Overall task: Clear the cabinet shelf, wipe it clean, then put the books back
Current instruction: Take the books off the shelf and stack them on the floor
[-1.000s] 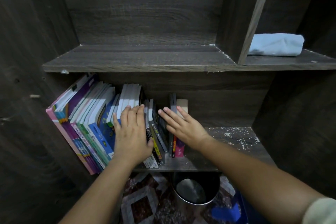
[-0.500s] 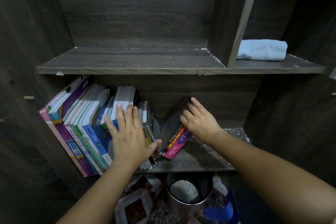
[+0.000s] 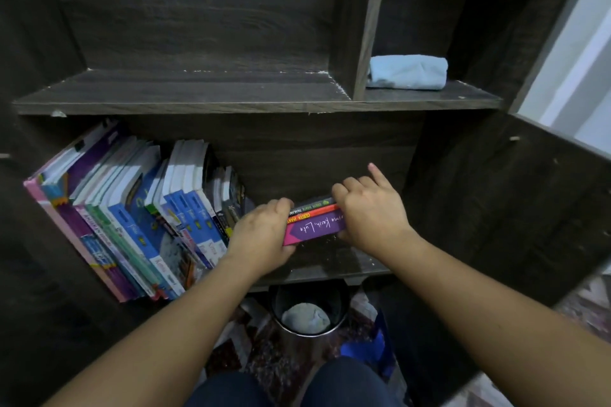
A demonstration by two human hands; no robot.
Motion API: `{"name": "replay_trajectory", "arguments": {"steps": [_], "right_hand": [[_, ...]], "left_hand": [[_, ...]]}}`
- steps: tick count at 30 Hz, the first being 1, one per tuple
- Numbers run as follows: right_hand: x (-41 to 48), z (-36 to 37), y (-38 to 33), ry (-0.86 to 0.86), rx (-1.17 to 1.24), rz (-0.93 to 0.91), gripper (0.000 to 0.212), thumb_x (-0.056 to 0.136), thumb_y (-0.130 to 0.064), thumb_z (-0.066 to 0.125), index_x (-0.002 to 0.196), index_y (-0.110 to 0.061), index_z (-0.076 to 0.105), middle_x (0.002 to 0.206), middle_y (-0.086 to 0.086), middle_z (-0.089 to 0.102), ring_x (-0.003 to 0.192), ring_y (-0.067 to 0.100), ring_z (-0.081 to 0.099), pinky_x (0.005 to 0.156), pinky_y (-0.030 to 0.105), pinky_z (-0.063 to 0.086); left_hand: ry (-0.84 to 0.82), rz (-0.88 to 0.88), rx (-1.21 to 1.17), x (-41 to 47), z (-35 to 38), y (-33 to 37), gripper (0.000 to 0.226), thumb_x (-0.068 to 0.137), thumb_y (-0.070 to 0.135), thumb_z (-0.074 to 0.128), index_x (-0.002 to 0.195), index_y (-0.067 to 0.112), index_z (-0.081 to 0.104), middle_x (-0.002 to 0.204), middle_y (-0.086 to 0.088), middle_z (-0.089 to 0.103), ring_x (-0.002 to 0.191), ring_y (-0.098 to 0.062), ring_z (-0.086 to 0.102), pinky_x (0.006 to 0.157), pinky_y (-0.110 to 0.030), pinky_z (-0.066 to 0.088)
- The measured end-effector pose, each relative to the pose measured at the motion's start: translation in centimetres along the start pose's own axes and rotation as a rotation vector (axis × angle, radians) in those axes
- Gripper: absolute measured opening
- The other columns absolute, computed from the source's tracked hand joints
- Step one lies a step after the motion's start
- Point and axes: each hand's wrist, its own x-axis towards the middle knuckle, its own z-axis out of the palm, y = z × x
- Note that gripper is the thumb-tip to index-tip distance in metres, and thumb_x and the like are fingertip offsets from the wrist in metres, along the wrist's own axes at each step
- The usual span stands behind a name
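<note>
Dusty dark cabinet shelf (image 3: 330, 261) carries a leaning row of books (image 3: 132, 215) at left. Mid-shelf, left hand (image 3: 261, 235) and right hand (image 3: 370, 211) grip a flat stack of three paperbacks (image 3: 314, 225) by its ends. An uneven squeeze could let the middle one slide out.

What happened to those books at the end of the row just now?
The small stack of books tipped rightward and now lies flat. The left hand left the leaning row of books and grips the stack's left end; the right hand grips its right end. The row, blue cloth and bin stayed put.
</note>
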Motion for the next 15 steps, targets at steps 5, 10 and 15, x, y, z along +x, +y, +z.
{"name": "replay_trajectory", "arguments": {"steps": [5,10,15], "right_hand": [[-3.8,0.5,0.5,-0.101,-0.04,0.1,0.071,0.074,-0.05,0.074,0.129,-0.016,0.045,0.124,0.005,0.056,0.119,0.025,0.051,0.117,0.05,0.009],[-8.4,2.3,2.2,-0.225,0.01,0.143,0.073,0.074,-0.05,0.071,0.133,-0.017,0.043,0.123,0.004,0.059,0.118,0.022,0.054,0.115,0.041,0.019],[-14.6,3.4,4.5,-0.281,0.213,0.267,0.056,0.074,-0.051,0.07,0.117,-0.022,0.048,0.107,-0.001,0.062,0.095,0.021,0.062,0.072,0.031,0.04]], "left_hand": [[-0.095,0.128,0.024,-0.3,0.4,2.4,0.054,0.075,0.043,0.069,0.115,0.021,0.042,0.113,0.0,0.059,0.103,-0.024,0.059,0.083,-0.034,0.047],[-0.199,0.302,0.092,-0.7,0.9,6.8,0.045,0.079,0.044,0.064,0.11,0.02,0.04,0.115,-0.001,0.059,0.106,-0.026,0.058,0.085,-0.034,0.042],[-0.268,0.465,0.052,-1.1,2.2,12.5,0.04,0.078,0.043,0.065,0.104,0.022,0.043,0.107,0.001,0.061,0.101,-0.025,0.061,0.082,-0.033,0.044]]}}
